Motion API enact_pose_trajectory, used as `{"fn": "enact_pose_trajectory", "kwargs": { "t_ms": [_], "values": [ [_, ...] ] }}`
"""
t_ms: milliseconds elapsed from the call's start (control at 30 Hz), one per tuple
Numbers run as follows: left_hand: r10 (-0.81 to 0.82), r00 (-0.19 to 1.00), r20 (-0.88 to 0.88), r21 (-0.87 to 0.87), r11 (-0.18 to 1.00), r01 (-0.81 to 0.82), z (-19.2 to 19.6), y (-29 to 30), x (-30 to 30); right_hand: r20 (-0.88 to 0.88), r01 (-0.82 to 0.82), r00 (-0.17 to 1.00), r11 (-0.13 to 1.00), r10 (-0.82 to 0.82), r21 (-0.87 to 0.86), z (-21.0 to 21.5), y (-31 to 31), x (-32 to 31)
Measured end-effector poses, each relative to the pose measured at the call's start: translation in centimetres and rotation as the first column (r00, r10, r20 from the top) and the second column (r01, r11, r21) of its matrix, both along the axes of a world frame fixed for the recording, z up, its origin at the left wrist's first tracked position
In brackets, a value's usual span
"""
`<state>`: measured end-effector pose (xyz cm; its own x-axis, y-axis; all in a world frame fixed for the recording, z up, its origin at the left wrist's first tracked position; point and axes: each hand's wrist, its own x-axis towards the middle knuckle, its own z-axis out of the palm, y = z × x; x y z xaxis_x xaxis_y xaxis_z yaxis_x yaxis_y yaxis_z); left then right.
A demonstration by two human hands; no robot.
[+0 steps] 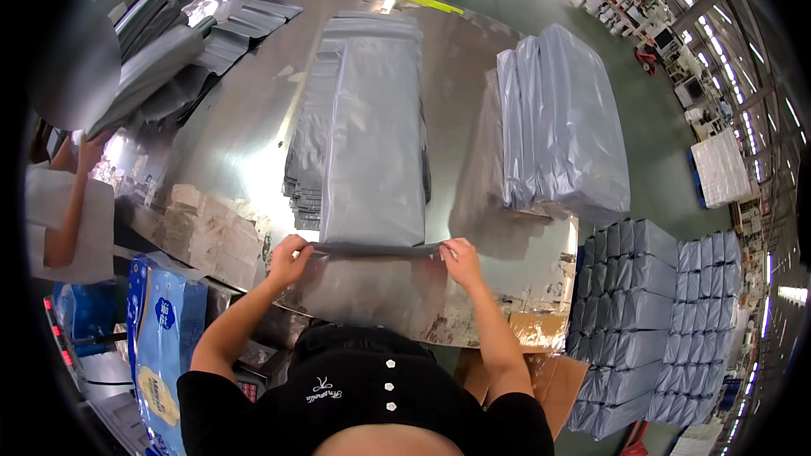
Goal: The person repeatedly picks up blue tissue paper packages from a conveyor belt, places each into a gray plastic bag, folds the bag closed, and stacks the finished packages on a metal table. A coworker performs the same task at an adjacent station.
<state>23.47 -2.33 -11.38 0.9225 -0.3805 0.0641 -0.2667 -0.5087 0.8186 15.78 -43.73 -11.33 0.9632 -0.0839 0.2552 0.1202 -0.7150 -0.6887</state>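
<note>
Left hand [289, 258] and right hand [461, 260] each pinch a near corner of the grey poly mailer bag [376, 131]. Bag lies flat on the steel surface [245, 143], long axis running straight away from the person, both hands equally near.

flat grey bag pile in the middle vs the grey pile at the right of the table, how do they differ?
The middle pile is flat, empty bags lying fanned in a low stack; the right pile is puffier, looks filled, and its bags lean against each other. The left hand and right hand grip the near edge of the middle pile's top bag; no hand is on the right pile. The middle pile runs longer along the table. Both are grey plastic.
</note>
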Motion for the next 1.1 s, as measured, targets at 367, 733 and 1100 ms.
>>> {"fn": "enact_pose_trajectory", "kwargs": {
  "t_ms": [367,733,1100],
  "values": [
    [-0.295,0.454,-0.841,-0.517,0.191,-0.834,-2.4,-9.6,4.2,-0.568,0.556,0.821,0.151,0.048,0.817,-6.0,7.9,7.4],
    [-0.161,0.845,-0.51,-0.756,0.553,-0.351,21.6,-16.6,3.9,-0.147,0.138,0.974,-0.063,-0.174,0.988,18.2,3.3,4.0],
    [-0.405,0.888,-0.216,-0.832,0.552,0.05,32.6,-35.9,0.4,0.35,-0.178,0.753,0.339,-0.558,0.924,32.1,-13.5,-4.3]
  ]
}}
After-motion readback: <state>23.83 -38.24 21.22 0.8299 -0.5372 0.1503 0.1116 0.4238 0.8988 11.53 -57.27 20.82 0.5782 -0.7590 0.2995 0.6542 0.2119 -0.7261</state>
